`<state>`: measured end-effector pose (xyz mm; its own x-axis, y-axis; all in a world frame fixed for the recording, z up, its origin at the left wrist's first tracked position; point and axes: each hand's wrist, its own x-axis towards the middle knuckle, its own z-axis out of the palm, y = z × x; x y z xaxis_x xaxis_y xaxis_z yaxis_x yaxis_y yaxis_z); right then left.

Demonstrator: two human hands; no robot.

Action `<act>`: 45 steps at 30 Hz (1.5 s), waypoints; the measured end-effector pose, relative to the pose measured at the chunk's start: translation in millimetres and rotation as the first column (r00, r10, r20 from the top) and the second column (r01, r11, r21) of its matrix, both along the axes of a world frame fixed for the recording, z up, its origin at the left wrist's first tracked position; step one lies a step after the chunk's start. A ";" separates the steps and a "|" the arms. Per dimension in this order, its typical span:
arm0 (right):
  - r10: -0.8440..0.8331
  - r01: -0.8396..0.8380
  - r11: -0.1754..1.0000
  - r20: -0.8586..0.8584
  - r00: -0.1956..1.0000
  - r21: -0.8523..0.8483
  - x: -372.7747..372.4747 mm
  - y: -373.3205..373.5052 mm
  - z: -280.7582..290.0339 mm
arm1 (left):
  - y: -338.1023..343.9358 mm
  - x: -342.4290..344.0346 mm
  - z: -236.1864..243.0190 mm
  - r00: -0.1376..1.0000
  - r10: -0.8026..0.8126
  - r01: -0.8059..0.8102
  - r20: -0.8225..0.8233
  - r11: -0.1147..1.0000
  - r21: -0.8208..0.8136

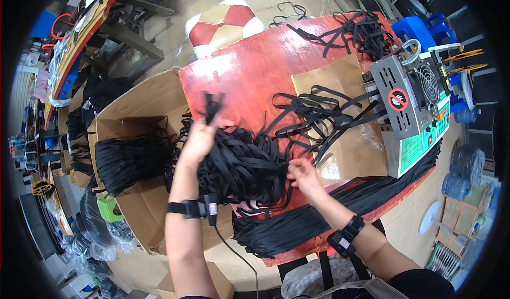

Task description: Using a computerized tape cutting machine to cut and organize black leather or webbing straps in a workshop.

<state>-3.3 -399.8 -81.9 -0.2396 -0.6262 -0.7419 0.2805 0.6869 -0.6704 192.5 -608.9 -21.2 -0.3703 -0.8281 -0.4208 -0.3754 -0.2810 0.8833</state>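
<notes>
A large heap of flat black straps (pixel 241 163) lies on the red tabletop between my hands. My left hand (pixel 199 141), a little smeared by motion, is closed round a small bunch of black straps whose ends (pixel 213 105) stick up above the fingers. At the heap's right edge, the fingers of my right hand (pixel 304 174) are curled together on a black strap. More loose strap loops (pixel 319 108) run rightward from the heap over a brown sheet (pixel 356 155) to a metal machine (pixel 396 100) with slots and a fan grille.
An open cardboard box (pixel 141 105) holding a thick strap bundle (pixel 130 161) stands against the left of the red table (pixel 239 86). A long strap bundle (pixel 340 208) lies along the near edge. Tangled straps (pixel 366 36) sit at the far right corner. Beyond is a patterned stool (pixel 226 24).
</notes>
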 end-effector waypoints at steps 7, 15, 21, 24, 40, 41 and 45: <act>0.330 -0.241 0.880 0.161 0.930 -0.409 127.4 -36.9 -18.7 | -11.7 155.9 78.8 0.753 0.471 -0.482 -0.460 0.870 0.101; 0.540 -0.497 0.800 0.044 0.840 -0.337 158.3 -18.9 56.1 | 46.9 206.9 274.7 0.789 0.587 -0.582 -0.179 0.622 -0.524; 0.523 -0.456 0.757 0.016 0.852 -0.469 80.2 -18.5 97.9 | 58.1 184.0 417.9 0.807 0.529 -0.547 -0.262 0.501 -0.670; 0.579 -0.488 0.727 0.050 0.814 -0.484 60.1 -51.6 207.6 | 70.3 191.6 473.8 0.796 0.535 -0.550 -0.283 0.445 -0.707; 0.734 -0.275 0.171 -0.064 0.676 -0.946 121.6 -77.5 604.7 | 181.8 37.6 597.1 0.916 0.400 -0.217 0.028 0.553 -0.805; 0.703 -0.178 0.256 0.057 0.709 -0.950 113.0 -81.9 607.3 | 189.7 17.9 586.6 0.939 0.274 -0.314 -0.208 0.436 -0.843; 0.721 0.194 0.305 0.359 0.592 -0.932 85.9 -84.0 639.7 | 196.3 -12.6 498.8 0.957 0.061 -0.239 -0.284 0.721 -0.650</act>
